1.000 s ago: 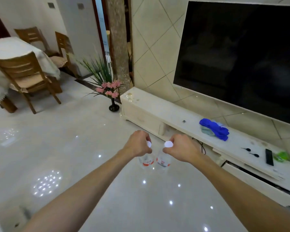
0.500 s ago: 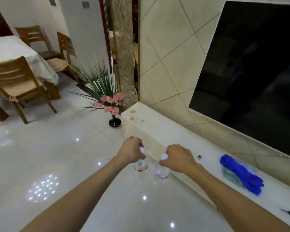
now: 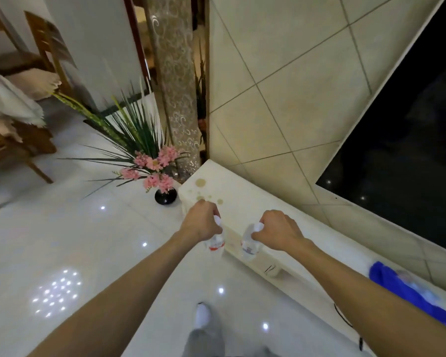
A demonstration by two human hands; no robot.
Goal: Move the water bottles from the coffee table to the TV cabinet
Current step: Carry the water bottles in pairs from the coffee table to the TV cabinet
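Note:
I hold two small clear water bottles with white caps and red labels, one in each hand, gripped at the neck. My left hand [image 3: 202, 222] carries the left bottle [image 3: 215, 244] just off the front edge of the cream TV cabinet [image 3: 242, 202]. My right hand [image 3: 277, 230] carries the right bottle [image 3: 249, 245] over that front edge. Both bottles hang upright above the cabinet's left end. The coffee table is out of view.
A black vase of pink flowers and long green leaves [image 3: 162, 181] stands on the floor by the cabinet's left end. Blue gloves [image 3: 407, 292] lie further right on the cabinet. The dark TV [image 3: 410, 124] hangs on the tiled wall. Wooden chairs [image 3: 8, 140] stand at left.
I have walked closer to the cabinet's left end. Both hands with their bottles now reach its front edge, where before they hung over the floor.

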